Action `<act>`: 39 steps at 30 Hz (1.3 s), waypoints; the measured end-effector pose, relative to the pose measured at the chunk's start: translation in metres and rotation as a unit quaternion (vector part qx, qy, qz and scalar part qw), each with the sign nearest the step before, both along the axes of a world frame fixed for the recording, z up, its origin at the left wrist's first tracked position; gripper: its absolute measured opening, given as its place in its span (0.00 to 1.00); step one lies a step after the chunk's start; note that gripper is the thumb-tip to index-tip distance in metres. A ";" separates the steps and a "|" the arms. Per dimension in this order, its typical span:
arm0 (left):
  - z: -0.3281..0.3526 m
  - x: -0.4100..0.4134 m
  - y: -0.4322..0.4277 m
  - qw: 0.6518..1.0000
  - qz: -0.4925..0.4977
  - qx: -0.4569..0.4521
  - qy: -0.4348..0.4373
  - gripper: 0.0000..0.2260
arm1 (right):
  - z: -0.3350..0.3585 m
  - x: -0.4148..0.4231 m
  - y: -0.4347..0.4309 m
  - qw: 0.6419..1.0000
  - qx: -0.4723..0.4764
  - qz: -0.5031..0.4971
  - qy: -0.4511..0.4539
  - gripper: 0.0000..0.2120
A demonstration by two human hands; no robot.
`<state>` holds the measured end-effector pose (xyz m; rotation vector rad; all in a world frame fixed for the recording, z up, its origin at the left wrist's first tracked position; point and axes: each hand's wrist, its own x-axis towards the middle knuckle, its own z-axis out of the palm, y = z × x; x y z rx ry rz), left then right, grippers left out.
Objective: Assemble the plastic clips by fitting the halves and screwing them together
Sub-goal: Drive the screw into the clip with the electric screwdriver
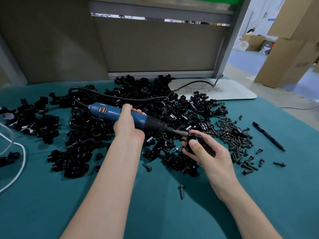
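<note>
Head camera: the left hand [128, 125] was wrapped round the blue electric screwdriver [120, 114], held nearly level, with its bit tip meeting the black clip [206, 147]. The right hand [210, 152] pinched that clip between its thumb and curled fingers, at the near right edge of the heap of black clip halves [155, 104]. The driver's black cord [120, 96] snaked over the heap. The pile of screws [236, 135] lay just right of the right hand, with a black pen [268, 136] beyond it. One stray screw [181, 191] sat on the teal cloth [155, 213] between the forearms.
</note>
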<state>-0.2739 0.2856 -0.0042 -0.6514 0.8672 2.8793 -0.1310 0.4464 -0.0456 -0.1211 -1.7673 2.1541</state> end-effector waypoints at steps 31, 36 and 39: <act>-0.001 0.006 0.006 1.000 -0.012 0.017 -0.007 0.07 | 0.004 0.000 0.000 1.000 -0.010 -0.007 -0.012 0.12; -0.002 0.006 0.007 1.000 -0.010 0.013 -0.014 0.07 | 0.002 0.000 0.000 1.000 -0.010 -0.001 -0.013 0.12; -0.001 0.006 0.007 1.000 -0.011 0.012 -0.016 0.07 | 0.002 0.000 0.001 1.000 -0.011 -0.002 -0.013 0.12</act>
